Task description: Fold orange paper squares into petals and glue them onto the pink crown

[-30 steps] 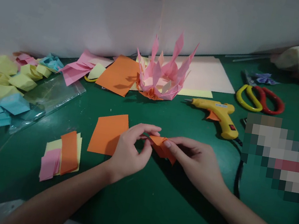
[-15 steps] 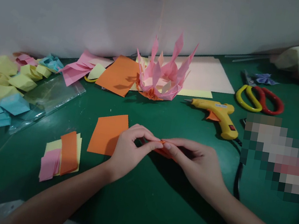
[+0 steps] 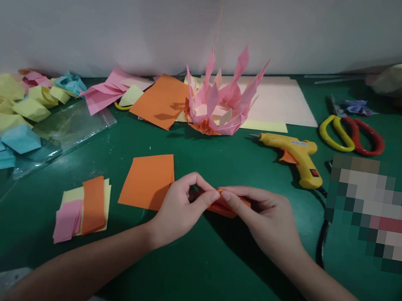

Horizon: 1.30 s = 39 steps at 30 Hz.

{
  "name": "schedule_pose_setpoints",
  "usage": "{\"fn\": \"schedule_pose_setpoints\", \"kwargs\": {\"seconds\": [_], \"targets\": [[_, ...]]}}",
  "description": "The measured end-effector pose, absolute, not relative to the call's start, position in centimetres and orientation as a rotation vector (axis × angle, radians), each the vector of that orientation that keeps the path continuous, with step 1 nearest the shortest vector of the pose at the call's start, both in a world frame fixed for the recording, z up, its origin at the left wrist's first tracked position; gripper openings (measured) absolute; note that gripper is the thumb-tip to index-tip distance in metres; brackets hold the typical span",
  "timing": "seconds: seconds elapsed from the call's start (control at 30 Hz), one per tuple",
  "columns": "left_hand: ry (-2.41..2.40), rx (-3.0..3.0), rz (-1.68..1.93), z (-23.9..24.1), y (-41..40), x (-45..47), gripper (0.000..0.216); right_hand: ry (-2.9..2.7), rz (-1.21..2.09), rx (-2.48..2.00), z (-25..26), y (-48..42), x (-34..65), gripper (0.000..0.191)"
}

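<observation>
A small folded piece of orange paper (image 3: 225,210) is held just above the green table between my two hands. My left hand (image 3: 186,202) pinches its left end between thumb and forefinger. From the other side, my right hand (image 3: 263,212) grips it with thumb and fingertips, hiding part of the folds. Just left of my left hand lies a flat orange sheet (image 3: 147,180), its right edge partly behind the hand. Further left is a stack of small paper strips (image 3: 93,207) in orange, yellow and pink.
Behind my hands stands a pink paper crown (image 3: 213,101) beside an orange sheet (image 3: 161,100). A yellow glue gun (image 3: 300,157) and scissors (image 3: 350,134) lie to the right. Folded papers (image 3: 21,95) and a clear plastic bag (image 3: 68,138) sit at left. A black cord (image 3: 321,242) runs along the right.
My left hand has shifted slightly right and turned a little. More of the folded orange paper now shows below my fingers. The view has moved slightly.
</observation>
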<state>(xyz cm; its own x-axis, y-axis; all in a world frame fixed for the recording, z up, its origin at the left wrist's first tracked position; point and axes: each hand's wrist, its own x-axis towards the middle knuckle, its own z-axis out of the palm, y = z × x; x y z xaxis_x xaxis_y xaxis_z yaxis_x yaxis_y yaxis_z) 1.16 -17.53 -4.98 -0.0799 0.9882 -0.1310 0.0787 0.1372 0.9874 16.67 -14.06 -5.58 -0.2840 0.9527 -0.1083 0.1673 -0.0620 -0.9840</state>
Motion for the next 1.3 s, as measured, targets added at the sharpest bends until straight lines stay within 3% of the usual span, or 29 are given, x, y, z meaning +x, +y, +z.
{"fn": "schedule_pose_setpoints", "kwargs": {"seconds": [0.97, 1.3], "targets": [[1.473, 1.127, 0.980, -4.0, -17.0, 0.7, 0.017, -1.490, 1.497, -1.276, -5.6, -13.7, 16.8, 0.022], [1.535, 1.258, 1.094, -3.8, -17.7, 1.2, 0.013, -1.395, 1.473, -1.274, -5.8, -13.7, 16.6, 0.022]]}}
